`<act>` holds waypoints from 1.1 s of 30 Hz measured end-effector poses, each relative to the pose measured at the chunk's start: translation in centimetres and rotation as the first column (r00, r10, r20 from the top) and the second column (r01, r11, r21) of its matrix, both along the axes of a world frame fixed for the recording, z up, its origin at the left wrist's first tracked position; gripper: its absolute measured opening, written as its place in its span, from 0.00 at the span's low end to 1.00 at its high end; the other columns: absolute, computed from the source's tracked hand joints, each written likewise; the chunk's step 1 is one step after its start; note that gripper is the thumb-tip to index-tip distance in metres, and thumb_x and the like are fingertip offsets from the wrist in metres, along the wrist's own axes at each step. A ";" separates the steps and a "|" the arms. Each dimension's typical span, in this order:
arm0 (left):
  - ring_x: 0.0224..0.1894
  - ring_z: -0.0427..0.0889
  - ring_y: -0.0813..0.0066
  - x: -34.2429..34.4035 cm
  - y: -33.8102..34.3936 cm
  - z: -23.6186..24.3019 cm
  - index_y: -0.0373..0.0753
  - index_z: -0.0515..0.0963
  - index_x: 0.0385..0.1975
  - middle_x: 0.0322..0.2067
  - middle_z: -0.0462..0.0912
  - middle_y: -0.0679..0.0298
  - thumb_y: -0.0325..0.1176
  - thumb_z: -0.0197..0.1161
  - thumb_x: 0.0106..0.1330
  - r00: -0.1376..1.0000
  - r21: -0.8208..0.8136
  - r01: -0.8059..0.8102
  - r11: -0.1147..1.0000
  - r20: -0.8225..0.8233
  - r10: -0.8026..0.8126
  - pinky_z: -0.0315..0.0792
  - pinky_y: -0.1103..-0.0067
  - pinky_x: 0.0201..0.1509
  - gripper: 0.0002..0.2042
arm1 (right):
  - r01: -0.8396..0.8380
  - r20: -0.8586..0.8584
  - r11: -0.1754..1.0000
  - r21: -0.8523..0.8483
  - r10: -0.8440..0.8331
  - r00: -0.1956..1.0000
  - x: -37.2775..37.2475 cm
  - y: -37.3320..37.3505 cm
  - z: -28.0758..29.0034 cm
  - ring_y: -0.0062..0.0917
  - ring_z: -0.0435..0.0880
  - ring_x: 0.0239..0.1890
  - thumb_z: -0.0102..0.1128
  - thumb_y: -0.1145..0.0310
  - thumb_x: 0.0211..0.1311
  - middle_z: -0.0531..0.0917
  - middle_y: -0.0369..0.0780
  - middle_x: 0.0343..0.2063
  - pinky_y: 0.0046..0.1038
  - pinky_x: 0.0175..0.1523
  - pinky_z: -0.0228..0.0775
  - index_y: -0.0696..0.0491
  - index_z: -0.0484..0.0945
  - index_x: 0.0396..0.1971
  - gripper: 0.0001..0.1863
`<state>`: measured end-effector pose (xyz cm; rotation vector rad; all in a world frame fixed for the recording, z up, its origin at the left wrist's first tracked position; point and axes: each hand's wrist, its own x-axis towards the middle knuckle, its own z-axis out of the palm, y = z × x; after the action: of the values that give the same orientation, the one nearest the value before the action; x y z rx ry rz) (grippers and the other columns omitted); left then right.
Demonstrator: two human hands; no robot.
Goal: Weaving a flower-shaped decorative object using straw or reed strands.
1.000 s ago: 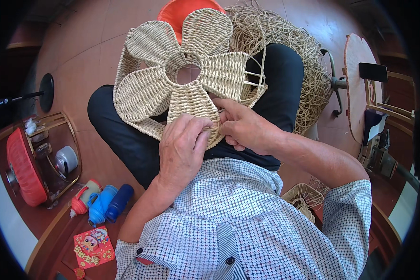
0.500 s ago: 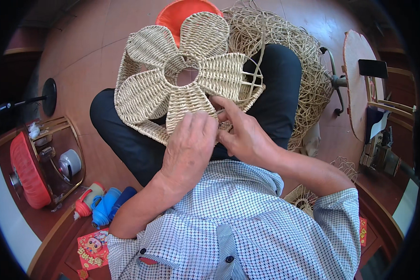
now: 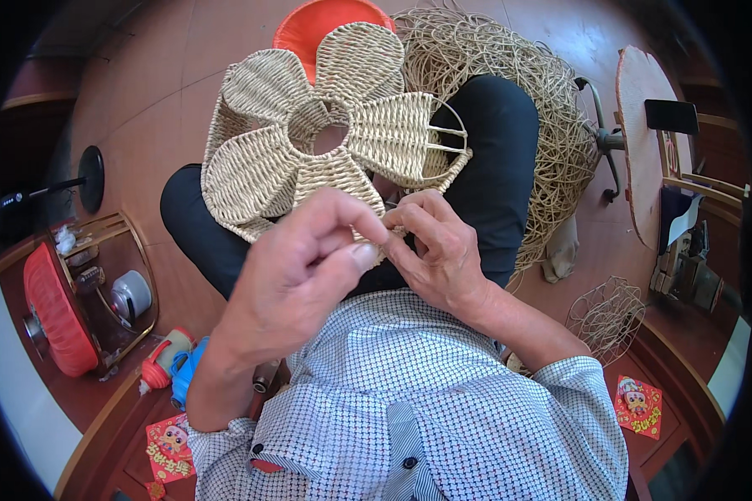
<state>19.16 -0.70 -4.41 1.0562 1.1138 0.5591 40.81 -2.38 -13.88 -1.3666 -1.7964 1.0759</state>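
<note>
Using 2 hands (image 3: 288, 271) (image 3: 439, 250) on 1 wvn 5-petal flwr (image 3: 334, 171).

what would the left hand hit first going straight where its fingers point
Likely the right hand, which lies just beyond the left hand here; the depth between them is hard to judge.

I count one left hand (image 3: 288, 267), one right hand (image 3: 443, 250), one woven flower (image 3: 330, 171) with five petals (image 3: 242, 171) and two bare rods (image 3: 449, 130). I also see two red picture cards (image 3: 169, 451) (image 3: 639, 407) and one big cord heap (image 3: 485, 54).
</note>
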 end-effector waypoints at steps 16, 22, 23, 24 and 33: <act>0.15 0.64 0.95 -0.8 3.8 -4.2 0.36 0.78 0.55 0.25 0.80 0.71 0.32 0.62 0.82 0.839 -0.245 -0.373 0.895 0.324 0.438 0.54 0.90 0.15 0.10 | 0.158 0.017 0.981 -0.111 -0.158 0.987 -0.5 -0.4 -1.1 0.17 0.73 0.23 0.73 0.77 0.64 0.80 0.38 0.38 0.23 0.27 0.68 0.57 0.84 0.39 0.07; 0.16 0.67 0.93 0.0 3.3 -6.0 0.33 0.78 0.55 0.26 0.82 0.68 0.30 0.63 0.82 0.839 -0.271 -0.326 0.906 0.359 0.409 0.60 0.91 0.17 0.10 | 0.135 0.003 0.988 -0.075 -0.135 0.991 -0.2 -0.5 -1.0 0.17 0.78 0.26 0.74 0.78 0.65 0.82 0.40 0.39 0.21 0.29 0.71 0.57 0.89 0.41 0.06; 0.17 0.70 0.92 0.1 3.2 -6.3 0.32 0.77 0.56 0.27 0.84 0.65 0.33 0.62 0.83 0.835 -0.277 -0.322 0.905 0.367 0.409 0.63 0.91 0.19 0.12 | 0.119 0.030 0.991 -0.061 -0.118 0.993 -0.1 -0.4 -0.9 0.20 0.81 0.27 0.74 0.77 0.65 0.83 0.40 0.39 0.23 0.30 0.74 0.57 0.89 0.41 0.06; 0.19 0.73 0.90 0.1 3.1 -6.6 0.31 0.77 0.57 0.28 0.85 0.63 0.35 0.61 0.84 0.832 -0.283 -0.317 0.905 0.375 0.409 0.66 0.90 0.21 0.14 | 0.108 0.062 0.993 -0.052 -0.105 0.993 -0.1 -0.3 -0.8 0.24 0.84 0.28 0.75 0.76 0.65 0.84 0.41 0.39 0.25 0.31 0.76 0.57 0.90 0.41 0.06; 0.27 0.80 0.82 -1.0 0.4 -8.5 0.30 0.74 0.63 0.34 0.86 0.54 0.52 0.43 0.91 0.736 -0.155 -0.607 0.780 0.259 0.625 0.76 0.84 0.30 0.27 | 0.019 0.163 0.977 -0.212 0.016 0.986 0.2 0.7 0.7 0.35 0.90 0.34 0.71 0.76 0.66 0.87 0.44 0.35 0.34 0.40 0.81 0.56 0.84 0.39 0.05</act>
<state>18.14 -0.31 -12.94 0.4936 1.1928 1.1716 40.98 -1.65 -13.15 -1.6255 -1.8367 1.2153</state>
